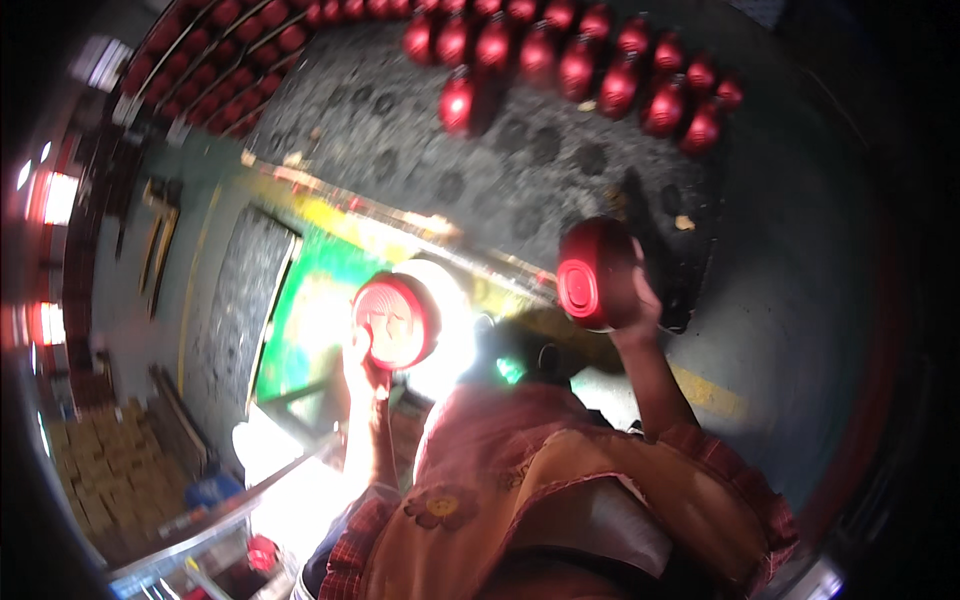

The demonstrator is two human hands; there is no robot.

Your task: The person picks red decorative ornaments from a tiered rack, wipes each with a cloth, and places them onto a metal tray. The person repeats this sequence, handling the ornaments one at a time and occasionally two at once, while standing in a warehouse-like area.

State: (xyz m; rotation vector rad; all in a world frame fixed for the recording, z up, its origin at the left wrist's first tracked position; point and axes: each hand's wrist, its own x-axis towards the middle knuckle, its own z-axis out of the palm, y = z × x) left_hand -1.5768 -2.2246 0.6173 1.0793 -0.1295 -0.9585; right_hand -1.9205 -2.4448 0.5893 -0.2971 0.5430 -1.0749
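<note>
My left hand (360, 355) grips a glossy red cylinder (395, 318), its round ringed end turned up toward me. Strong light washes out the space beside it. On the right, my right hand (644, 308) is wrapped around a second, darker red cylinder (612, 262). This one is tilted over the near right edge of the dark table (430, 170), and a bright red oval ring marks its end. Most of the right fingers are hidden behind it. The two cylinders are apart from each other.
Rows of red bottle-shaped cylinders (575, 68) stand along the table's far side, one (459, 103) nearer than the others. A rack of red pieces (215, 60) is at the far left. Stacked cardboard-coloured boxes (115, 470) sit lower left, near a metal-edged bench (190, 540).
</note>
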